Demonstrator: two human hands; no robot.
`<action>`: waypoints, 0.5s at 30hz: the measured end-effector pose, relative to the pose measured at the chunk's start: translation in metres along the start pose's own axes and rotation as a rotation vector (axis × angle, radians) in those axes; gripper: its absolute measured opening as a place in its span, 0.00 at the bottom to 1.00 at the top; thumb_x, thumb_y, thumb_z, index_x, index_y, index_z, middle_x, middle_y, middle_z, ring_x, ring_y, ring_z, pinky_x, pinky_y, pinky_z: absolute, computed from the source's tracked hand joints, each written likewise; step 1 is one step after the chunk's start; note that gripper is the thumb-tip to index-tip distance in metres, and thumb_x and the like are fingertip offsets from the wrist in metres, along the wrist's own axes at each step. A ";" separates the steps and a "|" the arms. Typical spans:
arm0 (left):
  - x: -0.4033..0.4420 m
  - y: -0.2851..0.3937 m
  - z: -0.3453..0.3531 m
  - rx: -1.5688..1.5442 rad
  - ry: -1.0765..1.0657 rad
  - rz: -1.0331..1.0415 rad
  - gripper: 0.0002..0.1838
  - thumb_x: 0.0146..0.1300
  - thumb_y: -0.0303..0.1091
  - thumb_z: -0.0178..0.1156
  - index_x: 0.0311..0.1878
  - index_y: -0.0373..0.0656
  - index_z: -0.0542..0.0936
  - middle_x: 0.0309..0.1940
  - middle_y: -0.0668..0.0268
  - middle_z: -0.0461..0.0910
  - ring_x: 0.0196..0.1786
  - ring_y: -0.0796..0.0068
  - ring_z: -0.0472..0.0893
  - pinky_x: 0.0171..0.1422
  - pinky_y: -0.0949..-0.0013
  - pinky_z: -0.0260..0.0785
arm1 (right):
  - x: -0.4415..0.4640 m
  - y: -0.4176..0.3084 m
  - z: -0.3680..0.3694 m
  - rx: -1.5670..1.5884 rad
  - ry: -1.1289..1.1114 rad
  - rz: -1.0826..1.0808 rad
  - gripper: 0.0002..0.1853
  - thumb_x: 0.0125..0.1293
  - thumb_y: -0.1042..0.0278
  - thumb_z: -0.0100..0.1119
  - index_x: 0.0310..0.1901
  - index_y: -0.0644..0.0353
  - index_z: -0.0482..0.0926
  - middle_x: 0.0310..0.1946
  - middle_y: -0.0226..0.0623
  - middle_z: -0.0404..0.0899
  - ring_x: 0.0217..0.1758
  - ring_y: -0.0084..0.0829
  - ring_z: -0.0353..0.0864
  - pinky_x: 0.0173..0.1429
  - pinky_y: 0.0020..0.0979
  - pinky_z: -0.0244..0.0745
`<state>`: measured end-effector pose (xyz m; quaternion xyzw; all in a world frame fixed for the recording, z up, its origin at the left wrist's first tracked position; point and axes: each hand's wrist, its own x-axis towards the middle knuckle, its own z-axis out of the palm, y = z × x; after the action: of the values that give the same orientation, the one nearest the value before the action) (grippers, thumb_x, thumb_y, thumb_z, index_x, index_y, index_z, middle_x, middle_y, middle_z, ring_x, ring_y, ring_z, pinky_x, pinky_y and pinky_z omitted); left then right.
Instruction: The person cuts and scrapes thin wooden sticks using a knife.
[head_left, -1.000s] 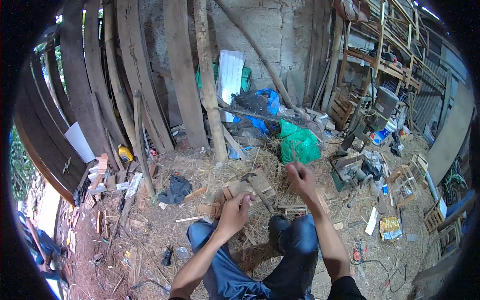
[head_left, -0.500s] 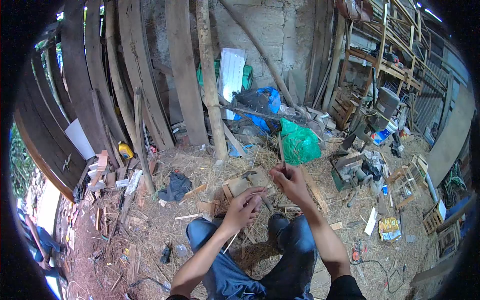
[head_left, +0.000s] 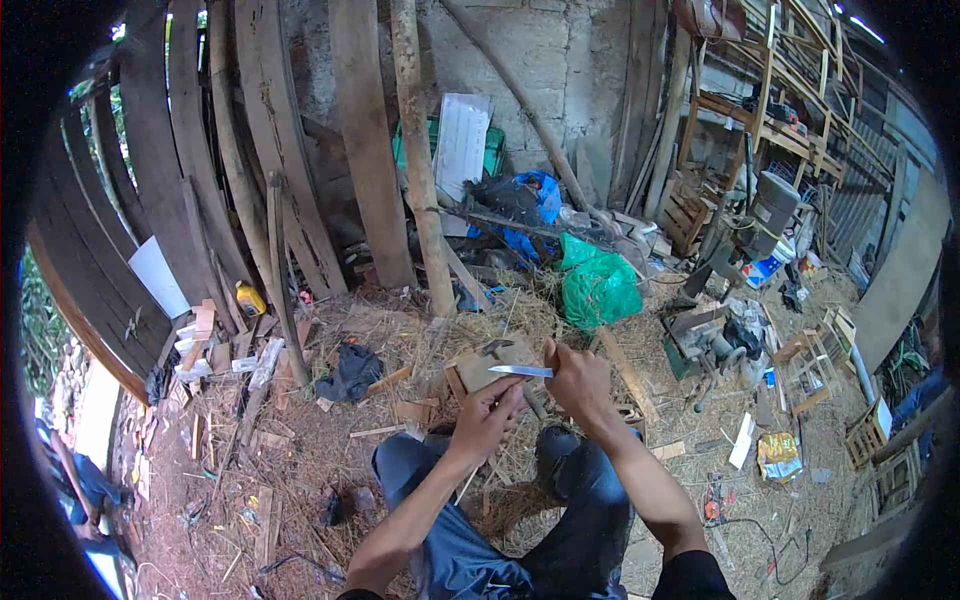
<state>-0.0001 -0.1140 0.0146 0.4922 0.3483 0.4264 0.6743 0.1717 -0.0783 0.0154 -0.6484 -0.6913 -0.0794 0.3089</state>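
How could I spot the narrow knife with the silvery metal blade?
Find the bulging, shiny green plastic bag on the straw-strewn ground. Below it in view, the person's bare right hand grips the knife. Its bright blade points left, unlike the dull tan wood behind it.

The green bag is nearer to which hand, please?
Right: the right hand appears just below the green bag; the left hand is farther down and to the left.
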 end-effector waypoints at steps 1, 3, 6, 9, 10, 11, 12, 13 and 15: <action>0.001 0.000 0.000 0.027 0.023 0.000 0.15 0.70 0.36 0.51 0.56 0.44 0.76 0.24 0.77 0.65 0.21 0.92 0.60 0.20 0.84 0.51 | 0.003 -0.001 0.000 -0.063 0.001 0.031 0.22 0.68 0.56 0.47 0.21 0.60 0.78 0.15 0.49 0.77 0.20 0.50 0.80 0.28 0.45 0.76; -0.003 0.007 0.001 0.045 0.028 -0.001 0.15 0.70 0.36 0.51 0.57 0.44 0.76 0.24 0.77 0.66 0.21 0.91 0.60 0.21 0.83 0.52 | 0.008 0.006 0.004 -0.067 -0.011 0.099 0.22 0.69 0.56 0.46 0.21 0.60 0.79 0.17 0.50 0.78 0.22 0.50 0.80 0.29 0.46 0.76; -0.022 0.016 0.010 0.147 -0.039 0.067 0.16 0.70 0.36 0.51 0.59 0.45 0.75 0.25 0.78 0.68 0.24 0.90 0.63 0.23 0.82 0.55 | 0.025 0.033 0.001 -0.117 -0.051 0.304 0.22 0.68 0.55 0.47 0.24 0.62 0.81 0.19 0.53 0.77 0.27 0.52 0.80 0.34 0.49 0.74; -0.025 0.019 0.002 0.248 -0.032 0.109 0.17 0.71 0.37 0.51 0.60 0.46 0.74 0.27 0.77 0.69 0.27 0.89 0.65 0.27 0.82 0.58 | 0.027 0.046 0.004 -0.035 -0.025 0.374 0.24 0.68 0.53 0.47 0.25 0.65 0.80 0.23 0.55 0.78 0.30 0.55 0.80 0.37 0.50 0.74; -0.022 0.018 0.000 0.253 0.042 0.085 0.17 0.71 0.37 0.50 0.60 0.45 0.74 0.28 0.77 0.70 0.29 0.89 0.67 0.29 0.82 0.60 | 0.025 0.049 0.005 0.006 -0.007 0.391 0.24 0.67 0.52 0.47 0.26 0.65 0.81 0.24 0.55 0.79 0.30 0.56 0.80 0.37 0.51 0.74; -0.017 0.014 -0.003 0.247 0.039 0.088 0.17 0.71 0.37 0.50 0.60 0.45 0.74 0.28 0.77 0.70 0.29 0.89 0.67 0.29 0.82 0.60 | 0.021 0.044 0.004 0.017 -0.031 0.356 0.20 0.64 0.53 0.51 0.27 0.63 0.81 0.21 0.53 0.78 0.27 0.56 0.79 0.36 0.51 0.74; -0.010 0.009 -0.008 0.213 0.066 0.111 0.17 0.71 0.38 0.50 0.60 0.45 0.75 0.28 0.77 0.71 0.29 0.88 0.67 0.30 0.82 0.61 | 0.015 0.037 0.000 0.009 -0.028 0.355 0.20 0.64 0.53 0.51 0.27 0.63 0.81 0.21 0.53 0.78 0.27 0.56 0.79 0.36 0.51 0.74; -0.005 0.004 -0.011 0.180 0.094 0.133 0.17 0.71 0.38 0.50 0.59 0.44 0.75 0.28 0.77 0.71 0.30 0.88 0.67 0.31 0.82 0.61 | 0.008 0.028 -0.004 0.099 -0.010 0.204 0.19 0.63 0.54 0.52 0.26 0.61 0.81 0.19 0.52 0.78 0.25 0.55 0.79 0.34 0.50 0.74; 0.002 0.001 -0.011 0.246 0.086 0.165 0.17 0.71 0.38 0.50 0.59 0.43 0.75 0.28 0.76 0.71 0.29 0.88 0.67 0.31 0.81 0.61 | 0.001 0.010 -0.003 0.190 0.004 0.056 0.17 0.62 0.55 0.54 0.26 0.60 0.81 0.17 0.51 0.77 0.23 0.54 0.79 0.32 0.49 0.74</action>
<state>-0.0090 -0.1080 0.0124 0.5796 0.3847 0.4550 0.5559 0.1819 -0.0781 0.0156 -0.6351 -0.6767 -0.0058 0.3724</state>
